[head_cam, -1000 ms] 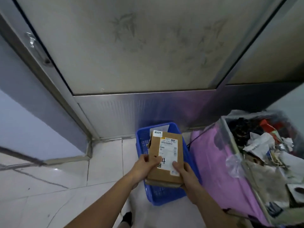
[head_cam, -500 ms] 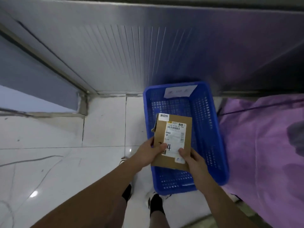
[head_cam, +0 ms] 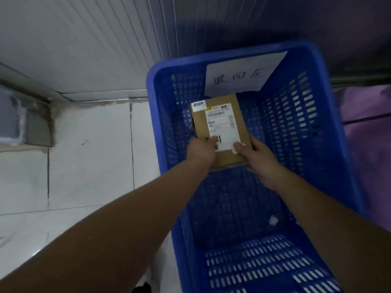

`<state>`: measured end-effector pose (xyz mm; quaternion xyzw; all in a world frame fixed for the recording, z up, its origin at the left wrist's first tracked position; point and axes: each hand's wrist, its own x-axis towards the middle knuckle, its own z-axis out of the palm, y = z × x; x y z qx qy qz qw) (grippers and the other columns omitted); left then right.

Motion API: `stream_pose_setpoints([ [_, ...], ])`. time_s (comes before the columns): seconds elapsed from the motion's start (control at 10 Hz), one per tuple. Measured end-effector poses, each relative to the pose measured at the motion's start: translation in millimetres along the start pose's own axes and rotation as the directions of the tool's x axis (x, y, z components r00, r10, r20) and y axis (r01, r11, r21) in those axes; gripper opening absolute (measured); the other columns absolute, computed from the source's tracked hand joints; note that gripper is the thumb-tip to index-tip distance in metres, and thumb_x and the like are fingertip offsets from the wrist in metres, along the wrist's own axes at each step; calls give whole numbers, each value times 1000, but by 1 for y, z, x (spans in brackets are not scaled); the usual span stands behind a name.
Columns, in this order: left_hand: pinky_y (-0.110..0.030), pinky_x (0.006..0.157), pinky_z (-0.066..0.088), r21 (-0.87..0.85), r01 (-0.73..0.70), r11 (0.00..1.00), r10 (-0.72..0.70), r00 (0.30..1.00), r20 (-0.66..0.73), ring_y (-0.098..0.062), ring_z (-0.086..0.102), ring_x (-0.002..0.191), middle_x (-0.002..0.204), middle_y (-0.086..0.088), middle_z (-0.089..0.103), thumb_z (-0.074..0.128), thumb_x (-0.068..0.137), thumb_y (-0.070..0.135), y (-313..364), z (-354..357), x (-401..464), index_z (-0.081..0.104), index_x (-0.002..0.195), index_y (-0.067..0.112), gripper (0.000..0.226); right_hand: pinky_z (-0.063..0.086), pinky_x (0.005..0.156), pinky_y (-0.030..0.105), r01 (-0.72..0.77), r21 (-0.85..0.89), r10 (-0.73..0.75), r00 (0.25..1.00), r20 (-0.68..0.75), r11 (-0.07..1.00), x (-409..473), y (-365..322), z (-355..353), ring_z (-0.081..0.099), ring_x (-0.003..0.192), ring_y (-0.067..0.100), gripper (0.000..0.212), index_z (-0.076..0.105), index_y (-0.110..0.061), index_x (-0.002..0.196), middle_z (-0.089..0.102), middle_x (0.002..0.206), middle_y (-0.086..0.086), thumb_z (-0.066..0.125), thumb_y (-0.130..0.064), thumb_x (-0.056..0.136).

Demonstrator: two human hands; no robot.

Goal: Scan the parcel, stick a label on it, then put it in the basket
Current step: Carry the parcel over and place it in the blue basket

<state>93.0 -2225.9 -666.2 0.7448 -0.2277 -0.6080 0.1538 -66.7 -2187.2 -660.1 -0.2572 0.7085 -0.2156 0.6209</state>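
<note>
Final step in hand: parcel held inside the basket.

Both hands, left hand (head_cam: 202, 150) and right hand (head_cam: 257, 157), grasp the near end of the parcel (head_cam: 220, 127), mid-frame, within the blue basket (head_cam: 330, 127); small label (head_cam: 198, 106) already on its upper left corner. Next move, as judged: lower and let go. Whether the parcel touches the basket floor cannot be told; the paper sign (head_cam: 243, 78) is blurred.

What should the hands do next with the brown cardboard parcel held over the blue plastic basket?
Probably lower it and let go. The brown cardboard parcel already carries its white labels and sits inside the walls of the blue perforated plastic basket, gripped at its near end by the left hand and right hand. Whether it touches the bottom is unclear.
</note>
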Motion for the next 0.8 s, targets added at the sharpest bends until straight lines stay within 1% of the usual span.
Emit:
stream_pose_setpoints([
  [0.1,-36,82,43,-33,6,999,-10,992,-126,-27,55,101,137,-18,56,57,105,27,2,15,48,26,145,3,56,56,89,36,15,8,-15,1000,7,1000,53,6,16,69,104,7,46,54,-37,145,71,120,-16,66,-33,101],
  [0.2,-43,103,36,-40,105,994,-112,949,-293,-37,45,136,157,-18,37,51,106,30,-6,33,93,9,158,7,71,59,67,21,53,32,-53,999,-2,998,104,25,40,73,84,2,40,59,-26,143,74,116,-7,62,-20,103],
  [0.3,-45,120,20,66,248,966,-195,876,-442,-32,28,148,165,-13,21,54,103,30,-19,36,111,11,159,14,72,60,92,32,53,39,-53,999,4,998,121,56,70,72,109,15,44,56,-24,147,72,131,1,61,-21,104],
  [0.4,-47,122,12,83,240,967,-178,874,-452,-31,19,153,170,-13,11,51,104,28,-26,39,119,5,162,15,75,57,103,43,95,89,-94,995,-13,991,129,64,87,69,119,21,43,55,-21,147,70,135,4,61,-17,104],
  [0.5,-50,123,10,124,226,966,-142,867,-477,-30,17,154,171,-11,10,45,105,25,-33,40,128,4,163,17,71,56,103,42,132,66,-129,991,-47,989,134,67,96,67,122,22,47,51,-20,149,68,137,5,61,-17,104],
  [0.6,-50,123,12,111,219,969,-142,870,-472,-30,18,154,171,-10,10,47,105,26,-36,41,126,4,163,17,73,53,106,44,79,-33,-81,996,-41,996,135,66,92,64,125,25,53,47,-17,153,65,142,8,63,-26,103],
  [0.7,-50,124,7,105,276,955,-206,878,-431,-32,14,154,170,-12,10,53,103,32,-19,34,127,0,162,14,82,49,111,40,21,-148,-35,995,-94,989,136,38,75,54,137,27,78,32,-13,161,47,159,11,68,-41,98],
  [0.8,-47,124,11,123,286,950,-215,889,-405,-32,18,153,168,-12,14,58,100,39,8,24,105,4,162,14,86,41,102,26,79,-241,-112,986,-124,967,111,-4,50,44,145,23,82,25,-18,163,36,166,6,63,-51,98],
])
